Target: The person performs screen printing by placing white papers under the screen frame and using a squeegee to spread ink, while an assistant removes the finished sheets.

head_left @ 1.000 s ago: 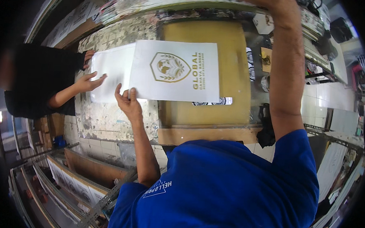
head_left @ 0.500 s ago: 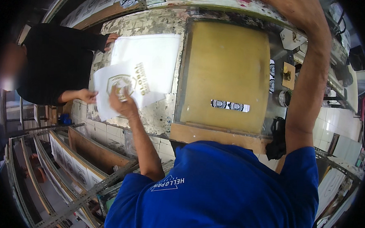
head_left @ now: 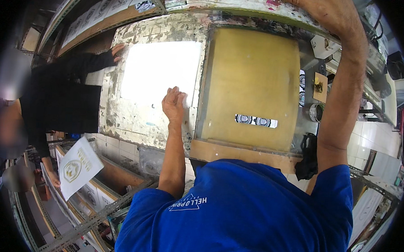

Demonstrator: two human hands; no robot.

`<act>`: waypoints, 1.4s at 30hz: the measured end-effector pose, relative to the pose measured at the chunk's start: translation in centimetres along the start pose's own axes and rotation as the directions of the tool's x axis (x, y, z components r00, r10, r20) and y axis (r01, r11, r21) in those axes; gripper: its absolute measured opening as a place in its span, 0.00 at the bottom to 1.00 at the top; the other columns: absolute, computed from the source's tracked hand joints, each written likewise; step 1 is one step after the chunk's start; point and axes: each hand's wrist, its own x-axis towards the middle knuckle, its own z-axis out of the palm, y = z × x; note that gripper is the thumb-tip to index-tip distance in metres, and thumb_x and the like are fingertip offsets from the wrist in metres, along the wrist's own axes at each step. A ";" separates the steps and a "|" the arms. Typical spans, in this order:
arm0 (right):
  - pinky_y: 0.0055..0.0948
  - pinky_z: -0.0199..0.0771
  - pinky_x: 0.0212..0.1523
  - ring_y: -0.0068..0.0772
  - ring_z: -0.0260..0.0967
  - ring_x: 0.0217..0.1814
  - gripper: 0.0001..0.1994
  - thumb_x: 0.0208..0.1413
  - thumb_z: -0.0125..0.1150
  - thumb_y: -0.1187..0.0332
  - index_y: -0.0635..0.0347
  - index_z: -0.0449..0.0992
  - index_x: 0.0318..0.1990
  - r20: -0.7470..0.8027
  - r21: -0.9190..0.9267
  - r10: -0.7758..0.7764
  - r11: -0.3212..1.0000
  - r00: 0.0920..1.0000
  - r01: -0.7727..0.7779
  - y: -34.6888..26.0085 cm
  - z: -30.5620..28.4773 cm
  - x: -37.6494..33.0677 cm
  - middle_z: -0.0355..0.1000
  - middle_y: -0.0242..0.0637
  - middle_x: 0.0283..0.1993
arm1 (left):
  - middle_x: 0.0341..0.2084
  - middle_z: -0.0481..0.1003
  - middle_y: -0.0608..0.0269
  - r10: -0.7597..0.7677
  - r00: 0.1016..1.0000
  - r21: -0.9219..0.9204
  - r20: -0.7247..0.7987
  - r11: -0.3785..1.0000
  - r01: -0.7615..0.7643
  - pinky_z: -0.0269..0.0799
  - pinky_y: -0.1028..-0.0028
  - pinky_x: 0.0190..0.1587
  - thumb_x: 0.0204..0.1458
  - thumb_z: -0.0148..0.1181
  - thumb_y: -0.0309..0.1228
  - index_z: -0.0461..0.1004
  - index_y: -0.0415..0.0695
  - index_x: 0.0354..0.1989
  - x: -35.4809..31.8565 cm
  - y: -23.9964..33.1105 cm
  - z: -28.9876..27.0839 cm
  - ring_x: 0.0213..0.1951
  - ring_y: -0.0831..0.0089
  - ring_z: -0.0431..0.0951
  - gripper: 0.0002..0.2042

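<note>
My left hand (head_left: 172, 106), its fingers bent and bunched, touches the lower edge of the white paper (head_left: 162, 65) on the paint-stained table (head_left: 157, 128). Anything pinched under those fingertips is hidden. At the top, my right hand (head_left: 331, 13) lies with extended fingers on a paint-spattered board (head_left: 243, 1); the picture's edge cuts off some fingers. Between my arms is a yellow-tan framed panel (head_left: 254, 74) with a black-and-white printed strip (head_left: 256, 120) on it. On the left, a person in black (head_left: 72, 102) holds a white sheet with a gold print (head_left: 79, 168).
Metal racks with boards (head_left: 114, 167) stand at the lower left, and a shelf of printed white sheets (head_left: 103, 13) at the upper left. Right of the panel are a small brown card (head_left: 320, 88), an open tin (head_left: 316, 113) and a black cloth (head_left: 306, 155).
The gold-printed sheet has left my left hand and is now in the other person's hand, lower left. My left hand has moved right to the white paper. My right hand stays at the board.
</note>
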 end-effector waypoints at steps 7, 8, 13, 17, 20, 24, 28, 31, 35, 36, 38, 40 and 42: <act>0.33 0.81 0.42 0.34 0.80 0.37 0.27 0.48 0.76 0.46 0.58 0.86 0.47 -0.042 -0.104 0.057 0.993 0.997 -0.061 -2.6 -0.3 -0.5 0.85 0.40 0.40 | 0.51 0.82 0.55 0.055 0.998 0.223 0.026 0.973 -0.059 0.57 0.55 0.68 0.52 0.72 0.37 0.85 0.42 0.42 -0.1 0.9 0.3 0.67 0.51 0.71 0.14; 0.33 0.81 0.42 0.34 0.81 0.38 0.27 0.48 0.76 0.46 0.59 0.86 0.47 -0.039 -0.102 0.065 0.992 0.997 -0.069 -2.6 -0.3 -0.5 0.85 0.40 0.40 | 0.53 0.81 0.54 0.038 0.998 0.205 0.046 0.978 -0.047 0.59 0.55 0.68 0.51 0.73 0.37 0.85 0.42 0.42 0.1 0.3 0.3 0.67 0.52 0.70 0.14; 0.35 0.80 0.45 0.39 0.81 0.41 0.26 0.47 0.77 0.49 0.62 0.86 0.47 -0.050 -0.026 0.075 0.997 0.996 -0.076 -0.8 -0.2 -0.2 0.84 0.44 0.42 | 0.52 0.82 0.53 0.002 0.999 -0.007 -0.038 1.000 -0.002 0.65 0.56 0.66 0.51 0.73 0.34 0.86 0.41 0.39 0.0 0.2 1.1 0.65 0.52 0.72 0.11; 0.35 0.79 0.47 0.42 0.81 0.44 0.27 0.45 0.78 0.50 0.63 0.85 0.46 -0.087 -0.134 0.049 0.989 0.995 -0.060 -3.4 -0.7 -0.9 0.84 0.46 0.43 | 0.46 0.84 0.56 0.173 0.983 0.234 -0.058 0.960 -0.155 0.64 0.60 0.64 0.52 0.72 0.34 0.86 0.41 0.40 -0.7 1.4 1.0 0.61 0.55 0.76 0.11; 0.35 0.79 0.48 0.42 0.81 0.45 0.27 0.45 0.78 0.50 0.63 0.85 0.46 -0.089 -0.122 0.056 0.990 0.994 -0.067 -2.8 -0.4 -0.7 0.84 0.46 0.43 | 0.42 0.85 0.57 0.048 0.992 0.152 -0.115 0.988 -0.030 0.74 0.65 0.56 0.53 0.72 0.31 0.86 0.39 0.39 0.0 1.4 0.7 0.52 0.58 0.82 0.09; 0.35 0.79 0.49 0.42 0.81 0.45 0.27 0.46 0.77 0.50 0.62 0.86 0.46 -0.070 -0.006 0.069 0.998 0.995 -0.070 -0.5 0.0 -0.2 0.83 0.46 0.44 | 0.38 0.86 0.55 -0.024 0.956 -0.031 -0.294 0.999 0.015 0.79 0.68 0.45 0.54 0.71 0.29 0.86 0.39 0.39 2.5 4.2 -0.3 0.40 0.64 0.85 0.08; 0.34 0.79 0.48 0.41 0.81 0.44 0.26 0.47 0.77 0.49 0.61 0.86 0.46 -0.079 -0.097 0.035 0.994 0.996 -0.043 -0.1 0.0 -0.1 0.84 0.45 0.44 | 0.37 0.86 0.58 0.019 0.996 -0.084 -0.089 0.996 -0.026 0.78 0.70 0.45 0.53 0.72 0.29 0.86 0.42 0.41 3.2 8.9 -0.2 0.39 0.68 0.85 0.08; 0.34 0.79 0.49 0.41 0.80 0.44 0.27 0.47 0.77 0.49 0.61 0.86 0.47 -0.108 -0.184 0.072 0.979 0.992 -0.091 -2.7 -0.1 -0.9 0.84 0.45 0.43 | 0.49 0.83 0.55 0.047 0.922 -0.089 0.384 0.996 -0.014 0.76 0.70 0.55 0.55 0.72 0.39 0.83 0.45 0.52 0.8 14.5 1.0 0.53 0.61 0.82 0.19; 0.35 0.79 0.48 0.41 0.80 0.42 0.26 0.48 0.76 0.49 0.62 0.86 0.47 0.042 -0.005 0.143 0.990 0.989 -0.143 -1.4 -0.9 0.0 0.84 0.44 0.41 | 0.69 0.66 0.56 0.190 0.764 0.193 0.616 0.904 -0.381 0.49 0.44 0.73 0.59 0.62 0.51 0.76 0.52 0.62 -1.2 13.6 3.9 0.73 0.46 0.58 0.26; 0.35 0.79 0.47 0.41 0.80 0.41 0.26 0.48 0.76 0.49 0.62 0.86 0.47 0.029 0.000 0.132 0.991 0.991 -0.132 -1.3 -0.7 -0.1 0.84 0.44 0.40 | 0.71 0.64 0.58 0.202 0.747 0.236 0.634 0.869 -0.435 0.46 0.41 0.74 0.59 0.61 0.52 0.76 0.53 0.63 -1.3 13.1 4.9 0.74 0.45 0.56 0.26; 0.35 0.80 0.46 0.41 0.81 0.39 0.26 0.48 0.75 0.49 0.62 0.86 0.46 -0.002 -0.035 0.094 0.995 0.996 -0.094 -0.7 -0.6 -0.3 0.84 0.45 0.40 | 0.73 0.60 0.60 0.276 0.705 0.210 0.653 0.828 -0.519 0.42 0.38 0.74 0.59 0.60 0.52 0.74 0.55 0.65 -1.3 12.6 7.2 0.75 0.44 0.52 0.28; 0.34 0.80 0.44 0.41 0.81 0.38 0.27 0.48 0.74 0.48 0.62 0.86 0.47 -0.030 -0.097 0.018 0.995 0.999 -0.021 -0.3 -0.4 0.0 0.84 0.46 0.40 | 0.75 0.57 0.62 0.381 0.670 0.098 0.637 0.822 -0.561 0.42 0.39 0.74 0.58 0.61 0.52 0.71 0.57 0.67 -1.3 13.3 10.0 0.76 0.45 0.51 0.29; 0.33 0.80 0.45 0.41 0.81 0.39 0.27 0.48 0.74 0.48 0.62 0.85 0.48 0.022 -0.051 0.099 0.994 0.995 -0.098 -0.6 -0.4 0.2 0.84 0.47 0.41 | 0.75 0.57 0.63 0.438 0.611 0.045 0.660 0.788 -0.614 0.42 0.40 0.75 0.57 0.61 0.53 0.69 0.57 0.69 -0.9 14.5 13.0 0.76 0.47 0.49 0.31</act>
